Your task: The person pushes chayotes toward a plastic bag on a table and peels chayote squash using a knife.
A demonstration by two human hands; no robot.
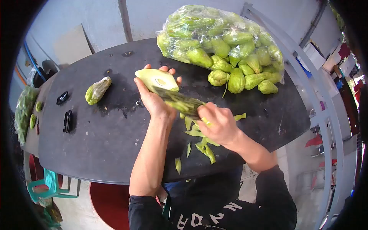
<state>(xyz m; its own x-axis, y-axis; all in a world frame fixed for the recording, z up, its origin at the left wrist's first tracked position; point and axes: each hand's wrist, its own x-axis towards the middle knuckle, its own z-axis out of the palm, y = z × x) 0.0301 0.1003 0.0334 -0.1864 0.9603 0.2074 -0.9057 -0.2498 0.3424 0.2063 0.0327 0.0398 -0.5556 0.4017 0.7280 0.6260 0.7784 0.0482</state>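
Observation:
A cut, peeled chayote (158,79) lies in my left hand (155,101), its pale face turned up with the seed showing in the middle. The fingers of that hand curl around it from beneath. My right hand (218,123) is closed around the handle of a knife (180,101). Its broad blade is blurred by motion and reaches to the lower edge of the chayote; whether it touches cannot be told. Green peel strips (205,147) are scattered on the table below my right hand. A whole chayote (98,90), partly wrapped in whitish film, rests to the left.
A large clear plastic bag (218,32) of chayotes lies at the back right of the dark table (99,153), several spilling from its mouth. Two small black objects (68,121) lie at the left. Another filled bag (25,115) is at the far left. A metal railing (326,115) runs along the right.

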